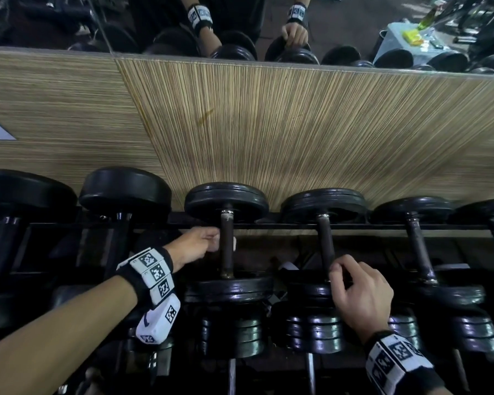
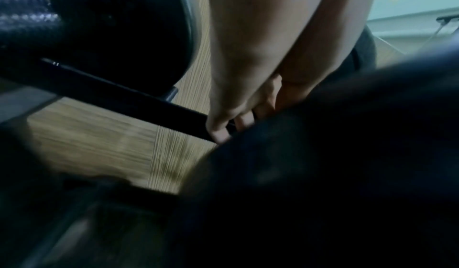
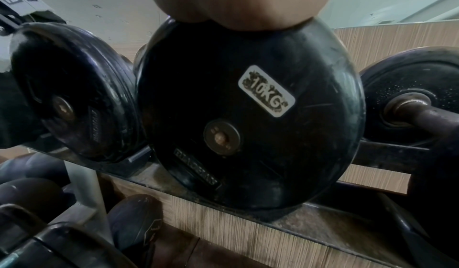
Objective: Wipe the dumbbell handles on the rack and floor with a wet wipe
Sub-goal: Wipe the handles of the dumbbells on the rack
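I read "10KG" on a white sticker [image 3: 266, 91]. My left grip [image 1: 196, 246] wraps the wipe [image 1: 234, 243] round one dumbbell handle [image 1: 227, 246] on the rack [image 1: 268, 225]; my right grip [image 1: 360, 295] curls round the next handle [image 1: 325, 243].

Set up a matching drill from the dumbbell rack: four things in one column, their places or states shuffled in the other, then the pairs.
Things
1. left hand
2. right hand
3. wet wipe
4. 10KG sticker

Places or states
A. on the black end plate seen from the right wrist
B. at the middle of a dumbbell handle
C. showing white beside that handle, at the left hand's fingers
D. resting on the near end of the next dumbbell to the right

Pairs: 1-B, 2-D, 3-C, 4-A
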